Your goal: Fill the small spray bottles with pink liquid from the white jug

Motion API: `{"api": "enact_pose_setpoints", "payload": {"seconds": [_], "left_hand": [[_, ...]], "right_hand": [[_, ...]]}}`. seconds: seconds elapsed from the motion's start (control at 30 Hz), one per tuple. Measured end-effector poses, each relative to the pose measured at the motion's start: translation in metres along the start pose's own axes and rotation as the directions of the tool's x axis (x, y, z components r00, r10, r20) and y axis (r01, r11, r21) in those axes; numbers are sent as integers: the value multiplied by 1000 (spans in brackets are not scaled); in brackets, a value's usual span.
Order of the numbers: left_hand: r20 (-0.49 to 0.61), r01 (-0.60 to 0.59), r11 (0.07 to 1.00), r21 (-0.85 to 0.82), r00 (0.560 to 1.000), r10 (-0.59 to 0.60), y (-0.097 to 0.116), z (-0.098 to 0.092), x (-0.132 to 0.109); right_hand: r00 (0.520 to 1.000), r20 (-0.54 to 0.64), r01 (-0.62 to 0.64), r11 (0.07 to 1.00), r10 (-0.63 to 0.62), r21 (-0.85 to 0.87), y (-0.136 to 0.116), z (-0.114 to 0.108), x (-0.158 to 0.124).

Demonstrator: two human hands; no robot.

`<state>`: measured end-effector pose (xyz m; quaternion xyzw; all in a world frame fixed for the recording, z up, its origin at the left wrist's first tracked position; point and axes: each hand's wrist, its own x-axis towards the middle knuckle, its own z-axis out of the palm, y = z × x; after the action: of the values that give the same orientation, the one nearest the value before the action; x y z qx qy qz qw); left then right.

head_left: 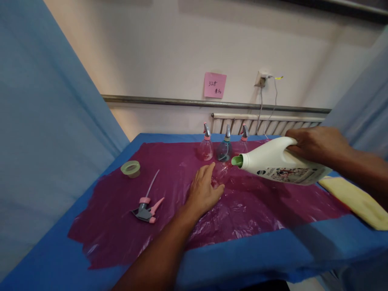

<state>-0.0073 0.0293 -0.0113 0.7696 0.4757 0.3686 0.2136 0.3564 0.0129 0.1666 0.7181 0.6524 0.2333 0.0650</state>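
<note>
My right hand [312, 143] is closed around the handle of a white detergent jug [273, 155]. The jug is tipped nearly level, its green-lined spout [238, 161] pointing left. Just below and left of the spout, my left hand [206, 188] is wrapped about a clear spray bottle body [220, 173] without its trigger head. Whether liquid is running out is hard to make out. Left of that hand, a grey and pink trigger sprayer head [145, 210] with a thin tube lies on the dark red plastic sheet [115, 226].
Behind stand a clear spray bottle [206, 149], a bluish one [224, 150] and another clear one [243, 144]. A pale green lid-like cup [131, 169] sits at left, a yellow cloth [357, 200] at right. Blue curtains hang at both sides; a wall and radiator [266, 119] are behind.
</note>
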Motion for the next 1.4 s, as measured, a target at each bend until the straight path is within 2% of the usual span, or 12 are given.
{"api": "enact_pose_setpoints", "payload": {"seconds": [0.87, 1.4], "left_hand": [[7, -6, 999, 39, 1000, 6, 0, 1, 0], [16, -9, 999, 39, 1000, 9, 1, 1, 1]], "right_hand": [[997, 21, 74, 991, -72, -115, -2, -20, 0], [995, 1, 95, 984, -96, -150, 2, -18, 3]]}}
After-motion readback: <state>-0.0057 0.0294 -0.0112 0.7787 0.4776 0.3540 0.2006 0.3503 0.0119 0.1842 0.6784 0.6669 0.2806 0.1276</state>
